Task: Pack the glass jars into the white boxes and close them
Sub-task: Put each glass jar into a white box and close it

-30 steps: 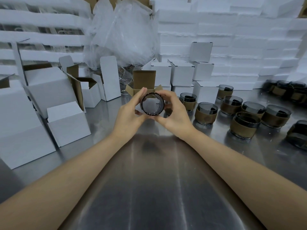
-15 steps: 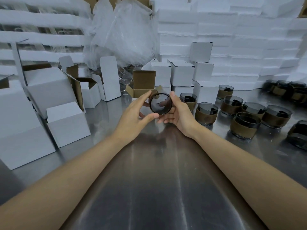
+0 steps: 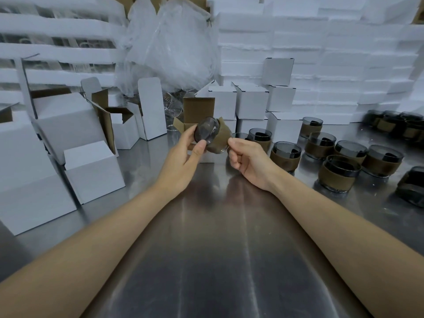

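Head view showed the jar held clear of the surface, tipped on its side with its base toward the camera, just in front of the open box. Left hand gripped the base end between thumb and fingers; right hand pinched the rim end at the brown sleeve. Recommended: turn the jar base-down, square it over the opening, lower without snagging the sleeve on the flaps

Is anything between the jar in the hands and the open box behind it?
Nothing visible. The jar is in the grip of the left hand, the right hand pinching its rim, directly in front of the open box, whose lid flap stands upright. The box's opening is hidden behind the jar.
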Tool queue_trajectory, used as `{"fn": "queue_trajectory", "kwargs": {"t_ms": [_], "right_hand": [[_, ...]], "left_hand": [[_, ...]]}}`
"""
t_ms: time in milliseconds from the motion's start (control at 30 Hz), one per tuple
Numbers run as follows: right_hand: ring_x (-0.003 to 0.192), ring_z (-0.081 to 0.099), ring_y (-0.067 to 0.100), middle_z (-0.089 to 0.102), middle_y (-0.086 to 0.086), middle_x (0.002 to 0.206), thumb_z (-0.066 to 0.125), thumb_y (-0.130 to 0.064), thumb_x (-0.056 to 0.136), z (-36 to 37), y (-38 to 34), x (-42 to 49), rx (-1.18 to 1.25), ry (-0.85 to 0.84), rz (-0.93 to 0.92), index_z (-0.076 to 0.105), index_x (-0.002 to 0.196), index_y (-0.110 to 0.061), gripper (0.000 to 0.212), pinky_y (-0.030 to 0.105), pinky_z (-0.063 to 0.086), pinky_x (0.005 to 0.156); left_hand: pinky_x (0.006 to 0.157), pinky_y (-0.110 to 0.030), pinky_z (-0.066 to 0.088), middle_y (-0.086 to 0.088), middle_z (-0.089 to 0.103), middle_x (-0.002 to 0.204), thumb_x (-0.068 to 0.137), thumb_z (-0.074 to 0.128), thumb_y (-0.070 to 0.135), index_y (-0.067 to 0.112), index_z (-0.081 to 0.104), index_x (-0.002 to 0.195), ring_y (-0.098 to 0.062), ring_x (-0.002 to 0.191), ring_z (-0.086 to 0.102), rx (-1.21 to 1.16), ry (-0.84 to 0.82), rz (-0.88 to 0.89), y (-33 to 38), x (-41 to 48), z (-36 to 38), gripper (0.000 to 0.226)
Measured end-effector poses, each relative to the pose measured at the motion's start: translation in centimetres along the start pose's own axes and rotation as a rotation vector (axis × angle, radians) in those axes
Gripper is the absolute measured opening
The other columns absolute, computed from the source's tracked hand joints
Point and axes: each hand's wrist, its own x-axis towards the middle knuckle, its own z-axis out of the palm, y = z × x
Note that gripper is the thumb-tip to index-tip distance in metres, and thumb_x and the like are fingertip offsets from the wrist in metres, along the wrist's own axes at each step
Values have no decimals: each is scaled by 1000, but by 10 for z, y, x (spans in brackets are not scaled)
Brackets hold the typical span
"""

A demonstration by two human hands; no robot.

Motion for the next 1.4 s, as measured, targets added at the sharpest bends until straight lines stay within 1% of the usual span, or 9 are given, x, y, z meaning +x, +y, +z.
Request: {"fn": "queue_trajectory", "kwargs": {"t_ms": [100,233,333,433,533,700,833,1100,1400], "right_hand": [[56,38,9,40,-2,59,55,-25,95,2,-8,3,-112,103,-84,51,61,-18,35,21,32,57],[56,57,5,64,-7,62,59,-23,93,8,-36,5,-23,222,-91,74,64,-19,32,18,43,55],[42,49,5,57,-6,53,66,-26,88,11,-52,3,-68,315,-59,66,66,-18,24,14,34,37],[46,49,9,54,-5,53,70,-30,86,17,-61,3,-222,349,-76,62,57,-19,32,16,38,43],[60,54,15,59,-2,60,72,-37,83,25,-69,2,-387,336,-116,68,49,-21,39,25,46,64],[50,50,7,60,2,57,73,-38,83,32,-77,0,-516,358,-273,74,78,2,41,15,41,52],[62,49,14,59,24,70,71,-34,85,36,-78,-3,-660,363,-407,72,79,7,41,27,39,62],[69,51,8,59,-2,75,71,-33,86,37,-64,-3,-928,375,-498,76,78,-13,23,14,36,62],[74,46,16,48,-3,77,62,-27,91,31,-37,3,-1395,101,-412,75,87,-11,21,33,36,63]], "left_hand": [[87,-38,51,7,60,123,101,46,29,26,46,130,-13,101,63,-3,-1,5,0,1,-1,29],[84,-28,49,7,48,137,102,45,23,16,52,133,-14,95,63,167,24,89,-3,1,0,33],[82,-23,44,8,36,147,99,46,8,11,49,135,-10,81,58,259,133,12,-9,4,-3,37],[80,-24,43,4,40,139,97,50,10,11,52,130,-6,81,54,329,123,-11,-12,5,-5,32],[81,-36,48,1,46,119,95,51,5,11,60,116,-18,88,57,378,88,87,-8,3,-2,24],[75,-45,50,-3,55,110,95,52,3,9,61,108,-22,90,58,386,87,254,-2,-1,0,17],[67,-43,50,-3,58,107,95,54,4,8,63,106,-14,81,52,375,55,347,6,-4,1,14],[56,-38,48,-3,61,99,92,62,5,6,66,102,-15,63,51,385,48,448,13,-9,1,11],[55,-41,48,-4,60,98,90,64,5,5,66,98,-16,62,51,383,42,499,10,-7,3,8]]}}
